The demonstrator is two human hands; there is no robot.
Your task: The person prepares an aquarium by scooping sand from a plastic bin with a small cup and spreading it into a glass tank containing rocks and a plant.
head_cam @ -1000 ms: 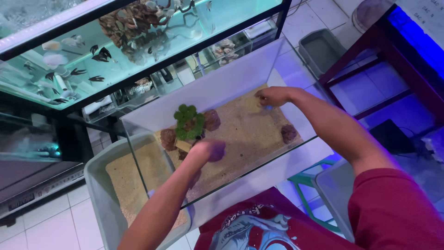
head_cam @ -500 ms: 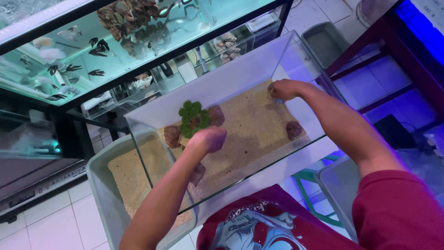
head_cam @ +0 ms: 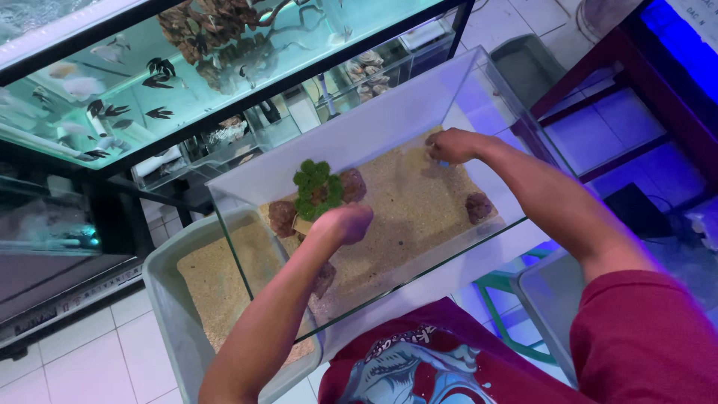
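Head view: at far left a large fish aquarium (head_cam: pixel 112 82) holds dark fish and driftwood. Near left, a grey tub (head_cam: pixel 168 299) holds sand. The glass tank (head_cam: pixel 389 127) holds sand, brown rocks and a green moss plant (head_cam: pixel 318 183). Left hand (head_cam: pixel 345 223) is clenched beside the plant; right hand (head_cam: pixel 452 145) presses the far sand, fingers curled.

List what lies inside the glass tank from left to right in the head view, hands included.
Brown rock → green moss clump → left hand → right hand → small dark rock, all over the sand bed of the glass tank.
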